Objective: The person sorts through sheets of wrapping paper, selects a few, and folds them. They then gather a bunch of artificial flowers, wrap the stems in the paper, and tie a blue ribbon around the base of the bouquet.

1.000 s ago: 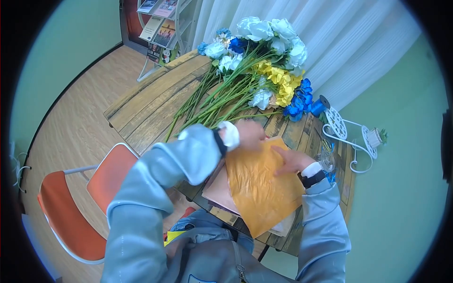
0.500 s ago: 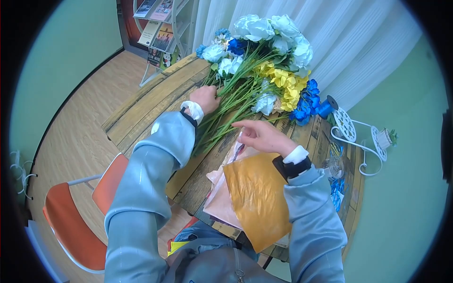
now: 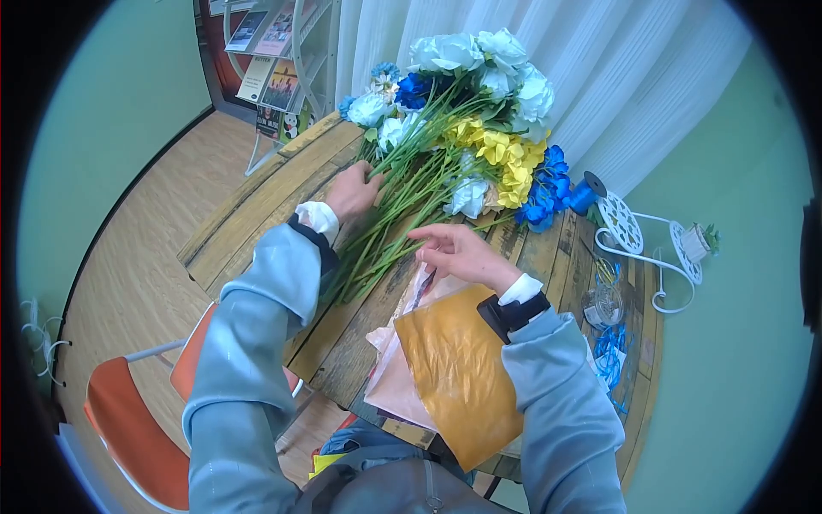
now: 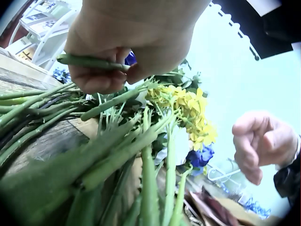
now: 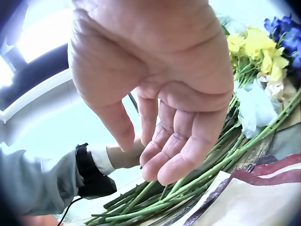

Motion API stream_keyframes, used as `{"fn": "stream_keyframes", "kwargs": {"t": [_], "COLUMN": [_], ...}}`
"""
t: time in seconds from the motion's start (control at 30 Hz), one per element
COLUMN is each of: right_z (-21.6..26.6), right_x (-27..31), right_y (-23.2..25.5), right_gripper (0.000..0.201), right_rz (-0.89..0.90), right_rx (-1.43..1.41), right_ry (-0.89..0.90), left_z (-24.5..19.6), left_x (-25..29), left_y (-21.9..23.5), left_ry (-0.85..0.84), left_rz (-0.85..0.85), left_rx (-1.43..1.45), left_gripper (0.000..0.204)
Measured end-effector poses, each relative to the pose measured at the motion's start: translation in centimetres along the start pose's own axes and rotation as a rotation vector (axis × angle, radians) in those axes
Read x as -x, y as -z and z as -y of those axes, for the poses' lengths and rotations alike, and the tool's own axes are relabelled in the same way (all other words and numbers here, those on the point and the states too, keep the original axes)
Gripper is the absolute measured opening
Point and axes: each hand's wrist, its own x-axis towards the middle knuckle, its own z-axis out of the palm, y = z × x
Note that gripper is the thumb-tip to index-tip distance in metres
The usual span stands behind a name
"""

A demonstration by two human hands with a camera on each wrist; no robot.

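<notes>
My left hand [image 3: 351,194] reaches over the green stems [image 3: 385,236] of the artificial flowers. In the left wrist view its curled fingers and thumb pinch one stem [image 4: 89,61], above many others. My right hand [image 3: 469,257] hovers beside the stems, its fingers loosely bent around nothing, as the right wrist view shows the hand [image 5: 160,80] from the palm side. Below it lie a golden-orange wrapping sheet [image 3: 458,364] and pale pink sheets [image 3: 398,377]. White-blue flowers [image 3: 449,53], yellow flowers [image 3: 505,154] and blue flowers [image 3: 548,193] lie at the far ends of the stems.
A blue ribbon spool [image 3: 586,193] stands near a white metal stand [image 3: 621,224] at the right. Clear glass [image 3: 604,304] and blue shredded strands [image 3: 610,355] lie on the wooden table [image 3: 257,201]. Orange chairs [image 3: 137,428] stand left; a magazine rack [image 3: 287,64] is behind.
My left hand has moved from the wrapping sheets to the stems, then slightly left. My right hand has left the orange sheet and moved left toward the stems. The orange sheet has shifted slightly down and left.
</notes>
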Motion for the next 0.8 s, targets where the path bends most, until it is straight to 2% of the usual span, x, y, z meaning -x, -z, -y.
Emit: {"fn": "stream_keyframes", "kwargs": {"t": [0.07, 0.1, 0.17, 0.3, 0.4, 0.47, 0.53, 0.57, 0.6, 0.63, 0.73, 0.8], "right_z": [0.9, 1.4, 1.9, 3.6, 4.8, 5.4, 5.8, 6.2, 6.8, 7.3, 6.3, 5.6], "right_x": [0.2, 0.3, 0.2, 0.3, 0.7, 1.1, 1.9, 2.6, 3.4, 4.4, 6.6, 8.5], "right_y": [0.2, 0.3, 0.3, 0.6, 0.6, 0.6, 0.9, 1.1, 1.2, 1.0, 1.5, 1.9], "right_gripper": [0.04, 0.041, 0.041, 0.044, 0.049, 0.053, 0.052, 0.049, 0.047, 0.042, 0.047, 0.044], "right_rz": [-0.051, -0.1, -0.161, -0.277, -0.358, -0.416, -0.421, -0.378, -0.333, -0.352, -0.302, -0.295], "right_rx": [-0.03, -0.063, -0.117, -0.171, -0.253, -0.495, -0.55, -0.644, -0.737, -0.788, -0.862, -0.953], "right_ry": [-0.018, -0.039, -0.018, 0.009, 0.055, 0.181, 0.239, 0.279, 0.32, 0.327, 0.415, 0.439], "left_z": [-0.9, -1.7, -4.1, -8.4, -11.1, -13.3, -14.2, -15.4, -15.5, -15.9, -17.1, -17.6], "left_x": [-0.3, -0.1, 1.0, 3.4, 5.3, 7.2, 9.0, 10.4, 11.4, 12.6, 16.3, 18.5], "left_y": [0.9, 1.3, 1.8, 2.1, 2.2, 2.6, 1.1, 1.4, 1.2, 0.8, -0.3, -2.1], "left_ry": [0.072, 0.066, 0.012, -0.029, -0.042, -0.062, -0.117, -0.103, -0.076, -0.067, 0.01, -0.047], "left_rz": [0.167, 0.164, -0.023, -0.14, -0.149, -0.062, -0.064, 0.024, 0.064, 0.089, 0.21, 0.209], "left_rx": [0.205, 0.204, 0.172, 0.272, 0.413, 0.6, 0.732, 0.858, 0.795, 0.85, 0.891, 0.867], "left_gripper": [0.037, 0.037, 0.039, 0.036, 0.034, 0.03, 0.029, 0.029, 0.029, 0.028, 0.028, 0.029]}}
